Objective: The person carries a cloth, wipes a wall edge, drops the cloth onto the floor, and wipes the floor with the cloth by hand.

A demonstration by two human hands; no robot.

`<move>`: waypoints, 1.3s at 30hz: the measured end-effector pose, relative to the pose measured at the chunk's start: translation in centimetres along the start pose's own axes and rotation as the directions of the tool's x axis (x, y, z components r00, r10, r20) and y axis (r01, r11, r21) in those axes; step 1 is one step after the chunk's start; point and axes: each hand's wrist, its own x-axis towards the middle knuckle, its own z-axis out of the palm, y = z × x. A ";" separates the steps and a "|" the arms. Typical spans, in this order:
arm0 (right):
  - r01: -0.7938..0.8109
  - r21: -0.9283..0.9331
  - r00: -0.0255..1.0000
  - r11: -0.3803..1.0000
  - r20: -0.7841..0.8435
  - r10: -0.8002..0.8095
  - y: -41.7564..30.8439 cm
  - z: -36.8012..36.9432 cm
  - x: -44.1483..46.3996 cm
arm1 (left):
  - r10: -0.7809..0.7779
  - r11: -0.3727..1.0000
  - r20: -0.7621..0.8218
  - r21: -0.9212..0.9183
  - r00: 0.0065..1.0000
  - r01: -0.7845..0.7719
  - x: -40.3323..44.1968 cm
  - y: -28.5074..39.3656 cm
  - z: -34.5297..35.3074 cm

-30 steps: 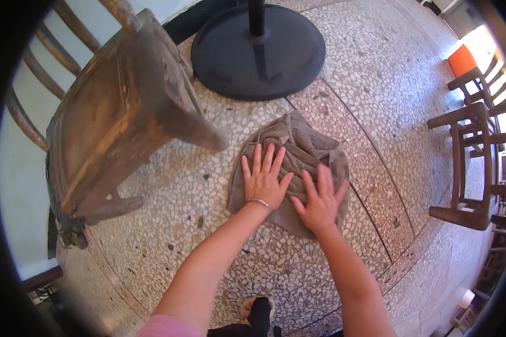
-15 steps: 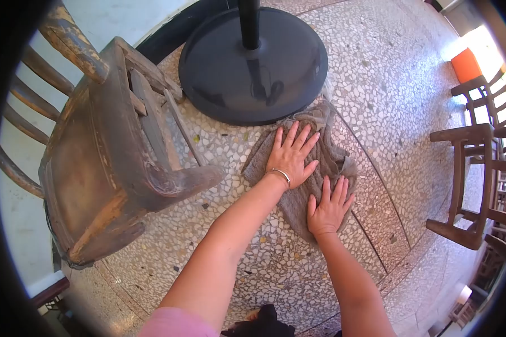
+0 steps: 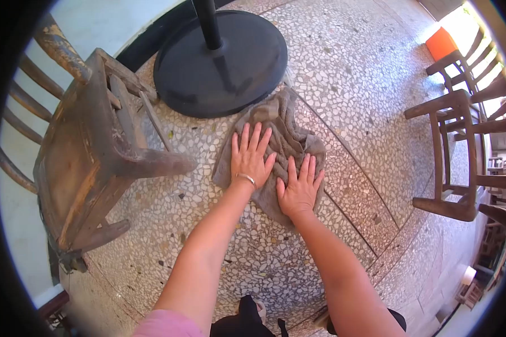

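Observation:
A brown-grey towel-like cloth (image 3: 277, 115) lies bunched on the speckled terrazzo floor, its far edge against the round black base. My left hand (image 3: 251, 161) rests flat on the cloth's left part, fingers spread and pointing away from me, a silver bangle at the wrist. Slightly lower and to the right, my right hand (image 3: 299, 190) also presses flat on the cloth with its fingers apart. Folds rise in the cloth ahead of and between the hands. Neither hand grips anything.
A round black pedestal base (image 3: 230, 67) with an upright pole stands just beyond the cloth. A worn wooden chair (image 3: 84, 151) is close on the left. Wooden stools or chairs (image 3: 466, 151) stand at right, near an orange object (image 3: 441, 44). Thin dark lines cross the floor.
The whole view has shifted, so the base, chairs and cloth sit further left. My right hand has slid forward, more level with the left. Both hands stay flat on the cloth.

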 end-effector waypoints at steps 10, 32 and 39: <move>0.458 0.172 0.871 0.872 0.107 -0.479 6.8 -1.4 -8.7 | -0.115 0.988 0.163 0.122 0.980 0.096 -12.9 6.0 -0.1; 0.142 -0.037 0.986 0.989 -0.086 -0.145 25.2 -3.9 8.1 | -0.208 0.964 0.110 0.191 0.972 0.184 10.1 24.1 9.2; 0.302 0.066 0.949 0.951 0.076 -0.306 30.5 -6.9 -8.9 | 0.052 0.988 0.281 0.128 0.958 -0.091 -3.8 29.2 7.0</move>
